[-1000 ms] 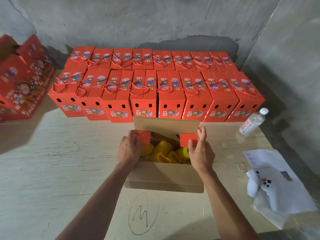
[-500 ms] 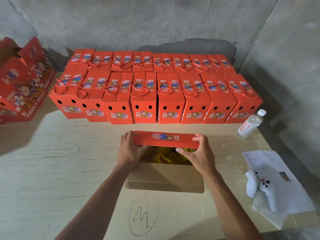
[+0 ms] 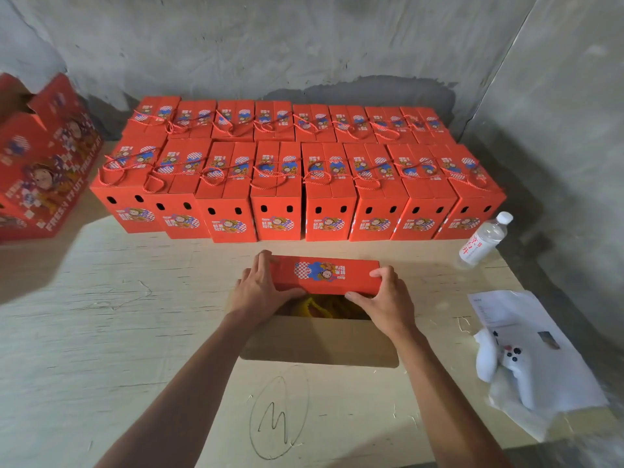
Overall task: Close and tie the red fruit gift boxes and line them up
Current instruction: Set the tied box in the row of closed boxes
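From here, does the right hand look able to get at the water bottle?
Probably yes: the water bottle stands on bare table past the right hand, nothing between, though that hand now grips the red flap.

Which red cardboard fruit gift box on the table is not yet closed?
The red cardboard box nearest the camera: yellow netted fruit shows, no cord tied, unlike the two rows behind.

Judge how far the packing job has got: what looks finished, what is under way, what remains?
Done: two rows of tied red boxes stand lined up by the wall. Under way: the left hand and right hand hold the far red flap down over the open box, yellow-netted fruit showing beneath. Left: fold the near brown flap, tie it, and add it to the line.
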`<act>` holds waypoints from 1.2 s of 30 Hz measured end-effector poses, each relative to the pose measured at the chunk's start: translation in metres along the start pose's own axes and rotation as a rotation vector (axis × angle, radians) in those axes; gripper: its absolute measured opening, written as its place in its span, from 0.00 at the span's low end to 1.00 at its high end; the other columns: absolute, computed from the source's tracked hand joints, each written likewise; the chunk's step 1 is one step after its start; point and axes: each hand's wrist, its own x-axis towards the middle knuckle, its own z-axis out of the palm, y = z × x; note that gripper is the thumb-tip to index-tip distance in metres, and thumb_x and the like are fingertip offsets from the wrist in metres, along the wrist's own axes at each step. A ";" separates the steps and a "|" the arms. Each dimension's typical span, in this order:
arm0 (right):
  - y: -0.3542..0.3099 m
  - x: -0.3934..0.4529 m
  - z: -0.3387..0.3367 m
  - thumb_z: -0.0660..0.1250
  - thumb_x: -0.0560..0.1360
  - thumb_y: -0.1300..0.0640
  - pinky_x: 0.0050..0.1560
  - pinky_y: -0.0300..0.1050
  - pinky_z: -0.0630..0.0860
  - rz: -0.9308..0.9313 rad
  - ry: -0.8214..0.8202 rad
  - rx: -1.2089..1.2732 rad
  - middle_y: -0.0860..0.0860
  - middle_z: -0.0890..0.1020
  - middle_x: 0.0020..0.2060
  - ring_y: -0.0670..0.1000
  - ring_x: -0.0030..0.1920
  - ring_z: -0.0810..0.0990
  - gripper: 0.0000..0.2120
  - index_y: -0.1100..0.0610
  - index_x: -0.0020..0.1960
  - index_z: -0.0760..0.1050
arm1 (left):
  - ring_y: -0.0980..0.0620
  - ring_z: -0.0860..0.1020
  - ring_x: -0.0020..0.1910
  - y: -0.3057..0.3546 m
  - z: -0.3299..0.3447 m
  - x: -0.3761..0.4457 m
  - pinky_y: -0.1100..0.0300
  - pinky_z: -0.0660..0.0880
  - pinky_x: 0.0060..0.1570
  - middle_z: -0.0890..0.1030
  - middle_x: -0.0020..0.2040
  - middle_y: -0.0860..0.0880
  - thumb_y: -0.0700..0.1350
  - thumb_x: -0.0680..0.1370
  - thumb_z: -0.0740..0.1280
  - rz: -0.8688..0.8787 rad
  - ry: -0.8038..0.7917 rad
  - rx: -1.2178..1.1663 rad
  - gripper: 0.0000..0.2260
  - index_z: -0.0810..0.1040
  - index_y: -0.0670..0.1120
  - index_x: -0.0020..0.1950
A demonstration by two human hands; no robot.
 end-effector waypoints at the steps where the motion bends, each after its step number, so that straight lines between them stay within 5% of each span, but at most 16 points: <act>1: 0.000 0.000 0.000 0.78 0.68 0.36 0.47 0.49 0.82 0.015 -0.007 0.006 0.51 0.78 0.60 0.53 0.57 0.77 0.33 0.50 0.60 0.64 | 0.46 0.75 0.63 0.000 0.000 0.001 0.42 0.78 0.59 0.72 0.67 0.54 0.78 0.62 0.70 -0.009 -0.006 -0.007 0.43 0.59 0.57 0.66; 8: 0.001 -0.002 0.003 0.76 0.71 0.38 0.34 0.35 0.65 0.057 0.029 -0.017 0.50 0.81 0.53 0.51 0.48 0.78 0.25 0.51 0.51 0.66 | 0.44 0.75 0.62 0.002 0.004 0.000 0.42 0.81 0.53 0.72 0.65 0.52 0.68 0.70 0.74 0.006 0.047 0.079 0.34 0.59 0.56 0.64; 14: -0.007 -0.006 -0.002 0.76 0.69 0.35 0.31 0.39 0.63 0.138 0.054 -0.111 0.48 0.81 0.48 0.51 0.45 0.75 0.26 0.50 0.50 0.66 | 0.44 0.74 0.62 0.005 0.003 -0.001 0.41 0.81 0.54 0.71 0.66 0.53 0.65 0.72 0.74 0.006 0.047 0.068 0.32 0.60 0.57 0.66; 19: -0.008 -0.014 -0.014 0.73 0.71 0.34 0.48 0.50 0.76 0.102 0.184 -0.184 0.51 0.82 0.47 0.55 0.50 0.77 0.25 0.55 0.49 0.73 | 0.45 0.73 0.62 0.004 0.000 -0.002 0.42 0.81 0.52 0.69 0.67 0.55 0.64 0.72 0.74 0.017 0.049 0.073 0.30 0.60 0.59 0.66; 25: -0.003 -0.012 -0.035 0.62 0.81 0.40 0.53 0.51 0.76 0.368 0.258 0.108 0.57 0.81 0.60 0.57 0.57 0.80 0.25 0.60 0.65 0.73 | 0.44 0.72 0.63 0.003 0.000 -0.001 0.41 0.81 0.52 0.68 0.69 0.55 0.62 0.73 0.74 0.019 0.041 0.074 0.30 0.60 0.60 0.66; 30: -0.014 -0.014 -0.045 0.55 0.86 0.50 0.53 0.40 0.76 0.318 0.455 0.520 0.50 0.86 0.55 0.55 0.57 0.83 0.16 0.58 0.64 0.75 | 0.43 0.72 0.62 0.001 0.002 0.002 0.40 0.80 0.52 0.67 0.68 0.56 0.60 0.74 0.74 0.027 0.039 0.047 0.28 0.61 0.61 0.65; 32: -0.018 -0.019 -0.041 0.54 0.86 0.49 0.53 0.45 0.80 0.238 0.387 0.576 0.43 0.86 0.53 0.52 0.56 0.84 0.16 0.54 0.63 0.77 | 0.43 0.72 0.62 -0.001 0.003 0.003 0.39 0.80 0.53 0.66 0.68 0.56 0.60 0.73 0.74 0.031 0.037 0.041 0.28 0.61 0.61 0.65; 34: -0.017 -0.023 -0.032 0.59 0.84 0.49 0.47 0.37 0.81 0.148 0.225 0.464 0.38 0.85 0.49 0.47 0.53 0.84 0.12 0.50 0.59 0.80 | 0.43 0.72 0.62 -0.003 0.004 0.004 0.39 0.80 0.53 0.66 0.68 0.55 0.61 0.73 0.74 0.031 0.036 0.041 0.28 0.61 0.61 0.65; 36: -0.015 -0.026 -0.020 0.64 0.83 0.55 0.47 0.36 0.80 0.060 0.127 0.295 0.44 0.84 0.53 0.49 0.54 0.83 0.09 0.49 0.59 0.82 | 0.43 0.72 0.62 -0.004 0.005 0.005 0.39 0.80 0.52 0.66 0.68 0.56 0.61 0.73 0.74 0.032 0.039 0.037 0.28 0.61 0.61 0.65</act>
